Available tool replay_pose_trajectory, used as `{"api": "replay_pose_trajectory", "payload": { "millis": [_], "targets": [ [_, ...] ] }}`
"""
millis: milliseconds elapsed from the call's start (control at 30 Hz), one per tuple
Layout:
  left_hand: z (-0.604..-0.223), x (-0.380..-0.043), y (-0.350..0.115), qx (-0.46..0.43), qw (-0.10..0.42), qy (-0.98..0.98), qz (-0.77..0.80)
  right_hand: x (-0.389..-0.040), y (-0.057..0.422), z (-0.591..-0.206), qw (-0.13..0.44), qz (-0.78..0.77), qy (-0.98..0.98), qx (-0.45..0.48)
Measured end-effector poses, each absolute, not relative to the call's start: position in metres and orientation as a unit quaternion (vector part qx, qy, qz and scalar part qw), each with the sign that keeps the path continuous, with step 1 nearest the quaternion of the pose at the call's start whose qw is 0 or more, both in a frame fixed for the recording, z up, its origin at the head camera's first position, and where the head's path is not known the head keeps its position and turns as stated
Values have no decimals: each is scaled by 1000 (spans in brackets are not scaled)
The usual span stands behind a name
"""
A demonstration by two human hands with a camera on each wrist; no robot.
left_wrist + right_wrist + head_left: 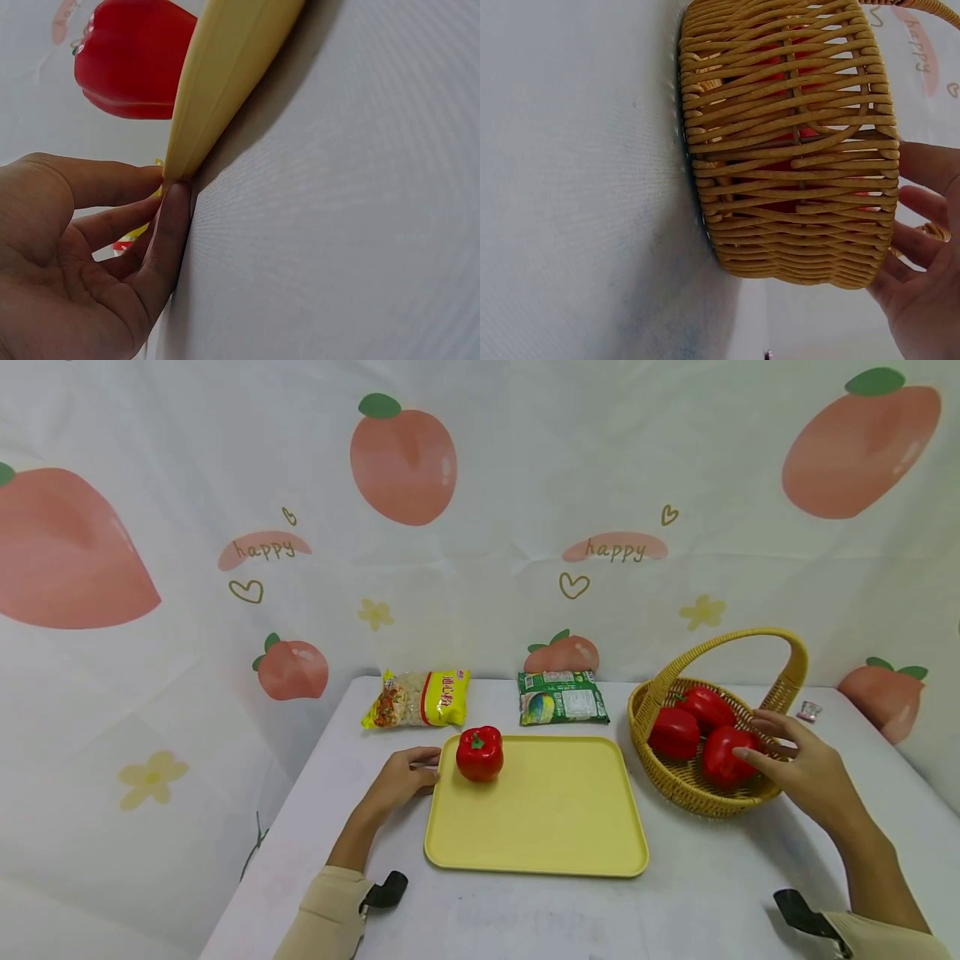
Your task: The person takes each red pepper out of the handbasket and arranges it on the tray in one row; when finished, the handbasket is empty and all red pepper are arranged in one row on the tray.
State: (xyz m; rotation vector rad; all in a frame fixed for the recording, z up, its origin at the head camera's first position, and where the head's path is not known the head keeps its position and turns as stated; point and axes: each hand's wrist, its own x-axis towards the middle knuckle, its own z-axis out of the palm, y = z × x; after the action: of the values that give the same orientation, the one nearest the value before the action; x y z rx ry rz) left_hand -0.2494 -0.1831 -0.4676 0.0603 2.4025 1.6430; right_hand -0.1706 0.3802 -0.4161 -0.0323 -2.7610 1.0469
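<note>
At the left rim of the yellow tray (547, 810), my left hand (400, 781) rests with thumb and fingertips against the edge; the left wrist view shows those fingertips right at the tray's corner (217, 67). A red bell pepper (479, 753) stands upright in the tray's back left corner. On the right, my right hand (806, 768) reaches over the rim of a wicker basket (678, 789), fingers spread and thumb over the nearest bell pepper (726, 758). Two more red peppers (674, 732) lie beside it. Basket weave (795, 172) hides most of the peppers in the right wrist view.
Behind the tray lie a yellow pasta bag (422, 699) and a green packet (563, 697). The basket's tall handle (720, 643) arches above the peppers. A small wrapped item (809, 711) sits at the back right. A fruit-print cloth (480, 585) hangs behind the table.
</note>
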Motion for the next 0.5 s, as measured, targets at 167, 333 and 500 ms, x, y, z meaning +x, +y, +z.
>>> {"api": "replay_pose_trajectory", "payload": {
  "millis": [167, 333, 500],
  "targets": [
    [-467, -249, -183, 20, 116, 819, 561, -172, 379, -417, 80, 346, -935, -12],
    [-467, -249, -184, 20, 119, 818, 562, -172, 379, -418, 74, 331, -941, -7],
    [-466, -248, -183, 19, 121, 818, 562, -173, 381, -417, 42, 303, -952, -16]
  ]
}}
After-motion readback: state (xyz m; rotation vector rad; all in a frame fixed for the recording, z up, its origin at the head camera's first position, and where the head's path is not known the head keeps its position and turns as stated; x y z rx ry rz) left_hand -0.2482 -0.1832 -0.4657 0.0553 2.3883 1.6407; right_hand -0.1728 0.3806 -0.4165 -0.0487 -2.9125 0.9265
